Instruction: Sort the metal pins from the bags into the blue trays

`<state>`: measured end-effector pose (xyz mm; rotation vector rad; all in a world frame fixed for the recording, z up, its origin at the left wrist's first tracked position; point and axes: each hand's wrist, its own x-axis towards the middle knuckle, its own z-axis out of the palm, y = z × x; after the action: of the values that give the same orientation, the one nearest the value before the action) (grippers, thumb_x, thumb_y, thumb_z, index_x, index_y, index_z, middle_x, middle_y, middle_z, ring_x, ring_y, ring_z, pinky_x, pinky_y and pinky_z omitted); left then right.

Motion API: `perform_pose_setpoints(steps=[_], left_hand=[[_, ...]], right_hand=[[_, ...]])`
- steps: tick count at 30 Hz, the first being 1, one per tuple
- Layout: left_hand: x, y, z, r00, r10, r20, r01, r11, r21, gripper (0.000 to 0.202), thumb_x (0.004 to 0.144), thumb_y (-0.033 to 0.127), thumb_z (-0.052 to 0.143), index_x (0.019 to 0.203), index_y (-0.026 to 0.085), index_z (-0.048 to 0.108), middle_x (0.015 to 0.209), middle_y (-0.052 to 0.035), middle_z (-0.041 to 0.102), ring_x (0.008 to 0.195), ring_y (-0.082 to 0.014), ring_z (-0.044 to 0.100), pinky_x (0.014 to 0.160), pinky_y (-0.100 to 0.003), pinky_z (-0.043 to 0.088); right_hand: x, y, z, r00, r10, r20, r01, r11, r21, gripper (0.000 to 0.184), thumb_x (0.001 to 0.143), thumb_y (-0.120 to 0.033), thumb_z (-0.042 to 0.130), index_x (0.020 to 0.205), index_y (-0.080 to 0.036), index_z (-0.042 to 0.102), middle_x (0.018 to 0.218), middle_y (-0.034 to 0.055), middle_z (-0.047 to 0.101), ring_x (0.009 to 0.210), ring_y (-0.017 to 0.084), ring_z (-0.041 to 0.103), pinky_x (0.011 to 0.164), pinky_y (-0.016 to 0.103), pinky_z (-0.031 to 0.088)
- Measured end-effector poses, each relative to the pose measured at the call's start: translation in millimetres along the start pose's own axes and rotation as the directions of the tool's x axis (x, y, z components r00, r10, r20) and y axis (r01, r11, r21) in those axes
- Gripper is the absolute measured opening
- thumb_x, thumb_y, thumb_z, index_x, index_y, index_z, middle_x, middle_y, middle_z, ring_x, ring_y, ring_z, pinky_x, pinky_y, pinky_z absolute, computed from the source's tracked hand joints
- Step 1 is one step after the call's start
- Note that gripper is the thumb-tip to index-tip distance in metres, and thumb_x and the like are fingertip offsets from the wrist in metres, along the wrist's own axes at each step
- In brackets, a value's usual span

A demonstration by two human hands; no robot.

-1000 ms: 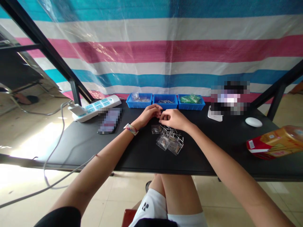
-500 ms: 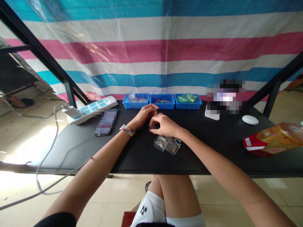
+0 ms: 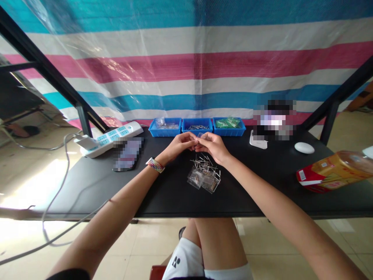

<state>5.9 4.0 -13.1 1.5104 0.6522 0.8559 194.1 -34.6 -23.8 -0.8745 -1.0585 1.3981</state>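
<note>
My left hand (image 3: pixel 180 146) and my right hand (image 3: pixel 213 145) meet fingertip to fingertip above the black table (image 3: pixel 87 182), in front of the blue trays. Both pinch a small clear plastic bag (image 3: pixel 199 136) between their fingers. Below them lies a loose pile of thin metal pins (image 3: pixel 204 162). Small clear bags (image 3: pixel 203 180) holding pins lie just nearer to me. My left wrist wears a coloured band (image 3: pixel 155 165).
Three blue trays (image 3: pixel 197 127) line the far edge, holding clear bags, pins and green parts. A white power strip (image 3: pixel 109 137) and a phone (image 3: pixel 127 154) lie left. A white round object (image 3: pixel 304 147) and a red-yellow packet (image 3: pixel 332 171) lie right.
My right hand went down to the table by the pile, then lifted back up to my left hand with a small clear bag. The pins show again.
</note>
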Motion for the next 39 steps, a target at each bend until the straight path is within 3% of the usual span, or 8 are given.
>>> perform_pose_setpoints(steps=[9, 14, 19, 23, 28, 32, 37, 39], left_hand=[[-1.0, 4.2, 0.9, 0.988, 0.12, -0.094, -0.115, 0.992, 0.058, 0.038, 0.081, 0.046, 0.088, 0.085, 0.016, 0.065, 0.072, 0.0015, 0.065, 0.065, -0.0108, 0.061, 0.067, -0.024, 0.051], [-1.9, 2.3, -1.1, 0.993, 0.014, -0.12, -0.009, 0.999, 0.045, 0.049, 0.091, 0.059, 0.072, 0.068, 0.017, 0.061, 0.061, -0.0008, 0.061, 0.057, -0.0117, 0.057, 0.061, -0.025, 0.048], [-3.2, 2.9, 0.2, 0.996, -0.07, -0.045, 0.072, 0.996, 0.047, 0.059, 0.094, 0.068, 0.062, 0.074, 0.014, 0.07, 0.076, -0.0099, 0.073, 0.061, -0.015, 0.065, 0.06, -0.027, 0.049], [-2.9, 3.6, 1.0, 0.996, -0.03, -0.087, 0.034, 0.999, 0.035, 0.037, 0.082, 0.049, 0.081, 0.085, 0.015, 0.07, 0.083, -0.0057, 0.073, 0.064, -0.0134, 0.067, 0.061, -0.025, 0.051], [1.2, -0.4, -8.6, 0.981, 0.057, -0.184, -0.048, 0.997, 0.054, 0.035, 0.083, 0.048, 0.081, 0.089, 0.018, 0.063, 0.076, -0.0005, 0.069, 0.062, -0.0126, 0.068, 0.06, -0.023, 0.053], [7.9, -5.3, -27.3, 0.904, 0.146, -0.401, -0.112, 0.988, 0.107, 0.032, 0.09, 0.047, 0.076, 0.093, 0.019, 0.062, 0.074, -0.0004, 0.071, 0.056, -0.0111, 0.066, 0.056, -0.022, 0.051], [12.1, -11.2, -49.4, 0.685, 0.192, -0.703, -0.047, 0.974, 0.22, 0.021, 0.1, 0.038, 0.064, 0.106, 0.019, 0.06, 0.077, -0.0021, 0.074, 0.049, -0.0134, 0.066, 0.049, -0.023, 0.046], [12.2, -13.3, -53.9, 0.64, 0.172, -0.748, 0.01, 0.973, 0.232, 0.022, 0.103, 0.038, 0.058, 0.112, 0.018, 0.06, 0.082, -0.0046, 0.076, 0.049, -0.0145, 0.066, 0.048, -0.024, 0.044]], right_hand=[[-0.7, -10.7, -9.3, 0.996, 0.047, 0.076, -0.045, 0.999, -0.026, 0.04, 0.066, -0.037, 0.099, 0.087, -0.017, 0.072, 0.08, 0.0025, 0.076, 0.072, 0.02, 0.078, 0.074, 0.035, 0.071], [1.1, -5.0, -9.1, 0.984, -0.18, -0.009, 0.174, 0.962, -0.209, 0.038, 0.07, -0.046, 0.095, 0.083, -0.019, 0.072, 0.074, 0.0015, 0.072, 0.066, 0.021, 0.075, 0.066, 0.036, 0.068], [-3.0, -4.5, -7.1, 0.889, -0.454, 0.064, 0.427, 0.769, -0.476, 0.021, 0.085, -0.041, 0.084, 0.083, -0.021, 0.077, 0.089, 0.0062, 0.075, 0.08, 0.023, 0.075, 0.079, 0.039, 0.066], [-5.7, -6.0, -6.9, 0.847, -0.512, 0.145, 0.495, 0.66, -0.564, 0.009, 0.089, -0.029, 0.076, 0.091, -0.023, 0.082, 0.104, 0.0088, 0.079, 0.099, 0.026, 0.075, 0.086, 0.039, 0.065], [-4.3, -7.8, -10.9, 0.858, -0.499, 0.122, 0.465, 0.652, -0.599, 0.025, 0.084, -0.019, 0.065, 0.106, -0.021, 0.079, 0.113, 0.009, 0.077, 0.095, 0.022, 0.075, 0.079, 0.034, 0.062], [-6.2, -16.7, -17.3, 0.938, -0.335, 0.086, 0.284, 0.602, -0.746, 0.011, 0.078, -0.02, 0.07, 0.089, -0.02, 0.071, 0.083, 0.003, 0.073, 0.072, 0.018, 0.068, 0.068, 0.029, 0.054], [-19.6, -36.1, -15.9, 0.967, -0.134, 0.219, 0.248, 0.271, -0.93, 0.005, 0.078, -0.021, 0.072, 0.074, -0.022, 0.069, 0.079, 0.0006, 0.073, 0.07, 0.016, 0.063, 0.065, 0.028, 0.042], [-24.3, -41.8, -13.2, 0.976, -0.064, 0.21, 0.218, 0.178, -0.96, 0.004, 0.078, -0.023, 0.073, 0.076, -0.023, 0.07, 0.08, -0.0004, 0.074, 0.071, 0.017, 0.063, 0.063, 0.029, 0.038]])
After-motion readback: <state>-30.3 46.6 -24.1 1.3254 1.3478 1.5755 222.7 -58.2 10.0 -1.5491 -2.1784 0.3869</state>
